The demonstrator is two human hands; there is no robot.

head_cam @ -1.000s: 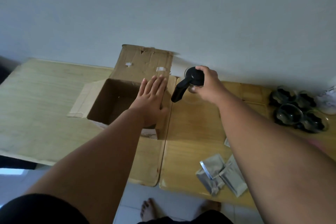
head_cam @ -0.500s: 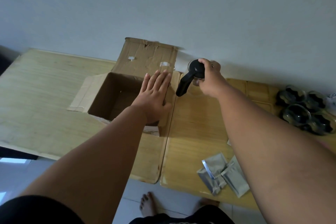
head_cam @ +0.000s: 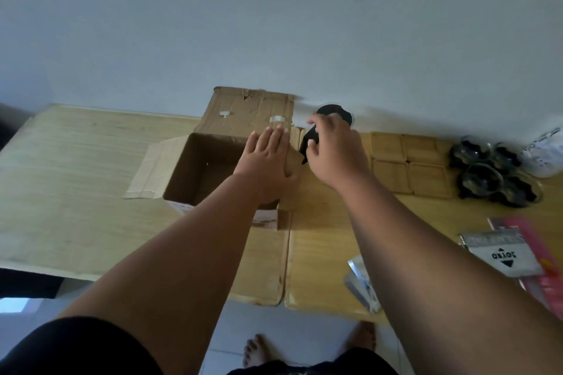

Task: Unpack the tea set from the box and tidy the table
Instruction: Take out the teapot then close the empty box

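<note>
Wooden tables (head_cam: 76, 192) are seen set edge to edge against a pale wall. An open cardboard box (head_cam: 189, 167) is stood at the far side of the left one, with its flaps spread and its back flap raised against the wall. Four square wooden trays (head_cam: 408, 167) are laid in a block to the right, and glass cups (head_cam: 487, 173) are clustered just beyond them. The left hand (head_cam: 268, 164) is laid flat on the box's right flap, fingers straight and together, with nothing gripped. The right hand (head_cam: 335, 152) is curled round the black handle of the teapot (head_cam: 333, 108), which is held just right of the box, close to the wall; whether its base is set down cannot be told. A printed pouch (head_cam: 502, 253) and foil packets (head_cam: 359, 280) are seen near the front edge.
</note>
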